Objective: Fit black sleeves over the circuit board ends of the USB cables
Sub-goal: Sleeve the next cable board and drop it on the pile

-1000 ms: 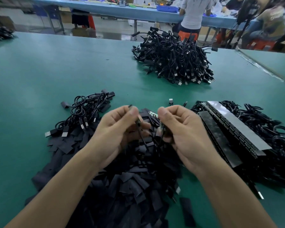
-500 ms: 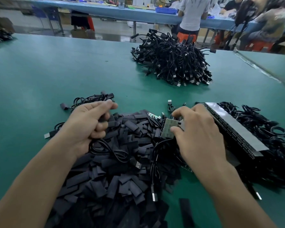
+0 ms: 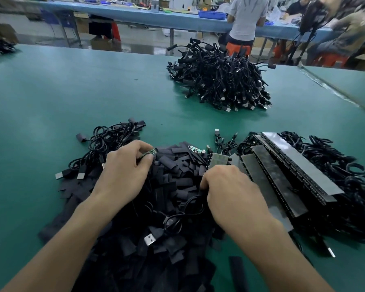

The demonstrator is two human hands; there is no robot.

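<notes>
Our L hand (image 3: 124,175) pinches green circuit board (image 3: 151,153) at sleeve pile (image 3: 177,165) edge. R hand (image 3: 230,188) curled into pile, can't tell what's held. We shd lift one sleeve, open mouth, slide on straight.

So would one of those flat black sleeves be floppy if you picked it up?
Probably light and bendy: the black sleeves look thin and flattened. Being flat, one likely won't roll. Heaped loosely, neighbours may slide when one's pulled.
</notes>
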